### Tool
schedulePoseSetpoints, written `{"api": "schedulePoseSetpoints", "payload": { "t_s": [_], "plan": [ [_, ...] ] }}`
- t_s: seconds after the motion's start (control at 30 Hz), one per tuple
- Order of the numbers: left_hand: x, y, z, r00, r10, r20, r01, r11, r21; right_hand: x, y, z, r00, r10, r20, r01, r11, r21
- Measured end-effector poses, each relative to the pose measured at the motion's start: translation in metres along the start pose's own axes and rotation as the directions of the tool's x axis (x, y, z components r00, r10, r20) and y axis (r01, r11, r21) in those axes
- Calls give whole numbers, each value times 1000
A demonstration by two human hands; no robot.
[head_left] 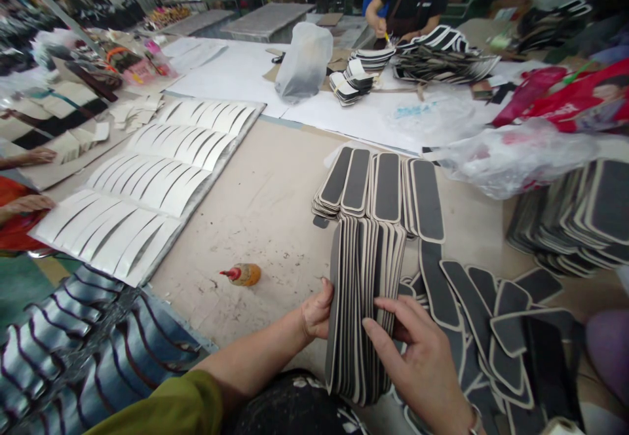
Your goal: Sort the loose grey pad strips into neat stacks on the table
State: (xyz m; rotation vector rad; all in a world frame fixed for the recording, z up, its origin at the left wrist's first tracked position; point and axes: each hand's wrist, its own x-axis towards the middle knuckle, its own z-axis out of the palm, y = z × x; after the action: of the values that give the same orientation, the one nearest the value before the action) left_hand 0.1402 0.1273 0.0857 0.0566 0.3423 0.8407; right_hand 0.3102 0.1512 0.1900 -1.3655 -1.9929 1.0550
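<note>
A thick stack of long dark panels with beige borders (361,310) stands on edge in front of me, its layers fanned slightly. My left hand (318,310) grips its left side, the fingers partly hidden behind it. On the right, my right hand (417,350) holds the stack, with thumb and forefinger on the exposed edges and the other fingers curled behind. Just beyond the stack lie neat bundles of the same panels (386,186). Loose panels (508,320) are scattered in a heap beside my right hand.
A small bottle with a red tip (243,274) lies left of my hands. Rows of white strips (142,186) cover a board at the left, near another person's hands (27,206). More panels (580,212) and plastic bags (521,153) are at the right. A co-worker (407,9) works across the table.
</note>
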Motion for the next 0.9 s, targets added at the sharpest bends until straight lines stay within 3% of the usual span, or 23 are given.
{"api": "schedulePoseSetpoints", "payload": {
  "t_s": [0.3,0.4,0.53,0.63,0.9],
  "plan": [
    [-1,2,0,1000,-9,-24,9,1000,28,2,-1,1,998,25,50,-22,998,-54],
    [-1,2,-1,998,-13,-68,16,999,49,1,-5,2,1000,15,14,-13,990,-138],
    [-1,3,0,997,0,-79,5,998,65,-2,-5,5,995,-85,-55,69,968,-242],
    [-1,5,2,998,6,-65,0,996,85,-4,-2,5,984,-174,-34,158,947,-278],
    [-3,13,4,999,22,-36,-17,990,143,-7,2,4,978,-206,19,205,955,-214]
  ]
}}
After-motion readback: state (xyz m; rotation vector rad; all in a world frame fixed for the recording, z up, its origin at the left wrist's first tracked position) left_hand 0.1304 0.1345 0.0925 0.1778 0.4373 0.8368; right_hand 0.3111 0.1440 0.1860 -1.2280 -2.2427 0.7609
